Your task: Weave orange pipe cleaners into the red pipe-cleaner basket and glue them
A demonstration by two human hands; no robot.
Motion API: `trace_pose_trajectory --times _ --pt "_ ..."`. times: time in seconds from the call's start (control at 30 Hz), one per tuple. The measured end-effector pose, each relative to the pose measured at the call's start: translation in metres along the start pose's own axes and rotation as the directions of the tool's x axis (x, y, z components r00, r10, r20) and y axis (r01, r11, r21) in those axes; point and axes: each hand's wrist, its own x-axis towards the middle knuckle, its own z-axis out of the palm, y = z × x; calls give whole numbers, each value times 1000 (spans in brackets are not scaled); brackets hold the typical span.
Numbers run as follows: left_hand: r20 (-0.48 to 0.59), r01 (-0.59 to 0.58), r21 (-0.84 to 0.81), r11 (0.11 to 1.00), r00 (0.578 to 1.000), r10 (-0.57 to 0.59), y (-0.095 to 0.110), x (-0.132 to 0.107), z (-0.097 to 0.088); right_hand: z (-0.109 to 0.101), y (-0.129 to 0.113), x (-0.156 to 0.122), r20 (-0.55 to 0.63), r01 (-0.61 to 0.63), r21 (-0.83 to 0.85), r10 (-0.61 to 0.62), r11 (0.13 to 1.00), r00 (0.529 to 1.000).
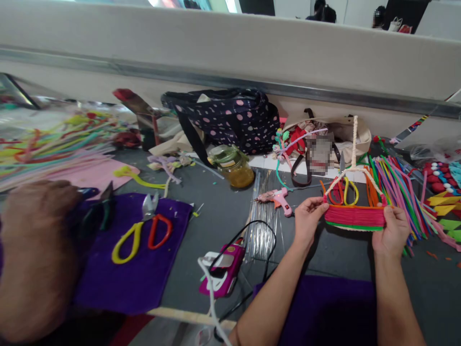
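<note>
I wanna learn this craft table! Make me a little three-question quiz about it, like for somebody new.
1. True or false: the left hand and the right hand hold the same craft piece.

2. Pick one: the glue gun is mostly
A) blue
B) pink
C) black

3. Fill in: the scissors on the purple cloth at the picture's left have one yellow handle and one ____ handle.

Key: 1 true; 2 B; 3 red.
</note>
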Motion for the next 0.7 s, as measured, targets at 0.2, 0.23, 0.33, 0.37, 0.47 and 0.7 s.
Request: trace_pose_trajectory --times 0.2,0.23,0.33,0.37,0.47,0.7 --pt "-1 -51 72 996 999 51 -3 2 -3 4 -5 -3 -1 56 9 -56 998 998" --pt "2 -57 83 995 998 57 -3 2 -4 4 -5 -3 -4 59 10 -59 998 998" --pt "15 -57 100 993 998 56 -3 2 -4 4 -6 -4 -10 73 -6 -73 997 997" --pt "17 -53 97 994 999 52 -3 3 -5 5 -6 -4 -10 75 -9 -75 997 997" --pt "13 -40 81 996 999 39 -2 4 -6 5 -6 -4 -6 73 -3 -73 997 997" --pt "-18 -40 90 995 999 42 -3 7 -9 5 -7 -5 6 75 0 -75 997 997"
